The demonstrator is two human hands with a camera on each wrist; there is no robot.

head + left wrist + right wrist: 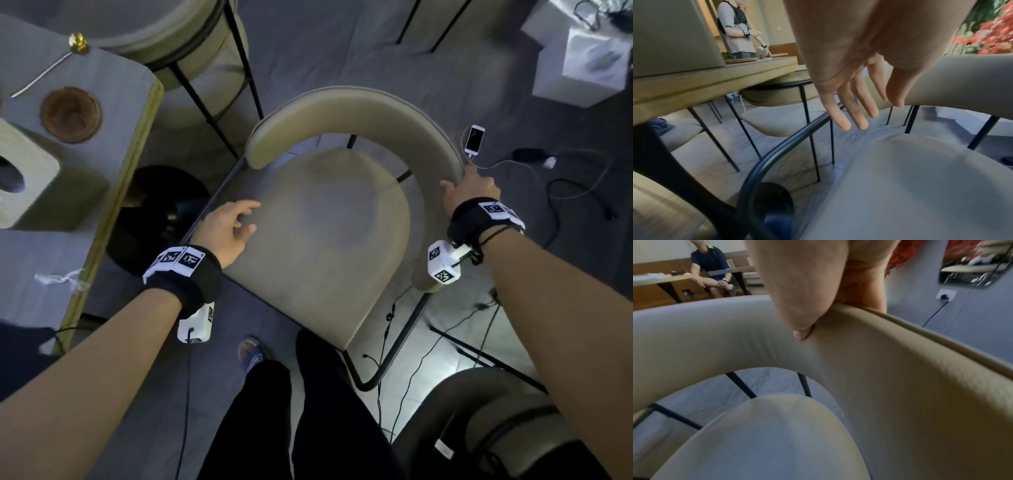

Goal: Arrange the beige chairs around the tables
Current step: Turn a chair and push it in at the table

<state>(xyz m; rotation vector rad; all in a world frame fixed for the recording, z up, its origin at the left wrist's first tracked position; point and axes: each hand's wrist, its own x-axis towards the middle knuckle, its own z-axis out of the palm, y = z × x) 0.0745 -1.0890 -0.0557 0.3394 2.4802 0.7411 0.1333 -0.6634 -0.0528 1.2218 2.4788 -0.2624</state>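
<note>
The beige padded chair with a curved backrest and black metal frame [318,219], just beside the grey gold-edged table [113,102], is gripped at its backrest by the right hand [471,192] only, the left hand [229,229] hovering slack-fingered, so twisting into the table could be caused.

Head view straight down over the chair [318,219]; wrist views close (low, forward-facing) on it.

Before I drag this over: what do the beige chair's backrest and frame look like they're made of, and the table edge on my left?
Backrest: padded, smooth matte beige covering, likely faux leather; it dimples under the right hand.
Frame: thin black tube with a dull sheen, probably painted metal.
Table: the edge looks like light wood with visible grain; the top looks pale grey, material unclear.
Left hand hovers open over the seat.
</note>
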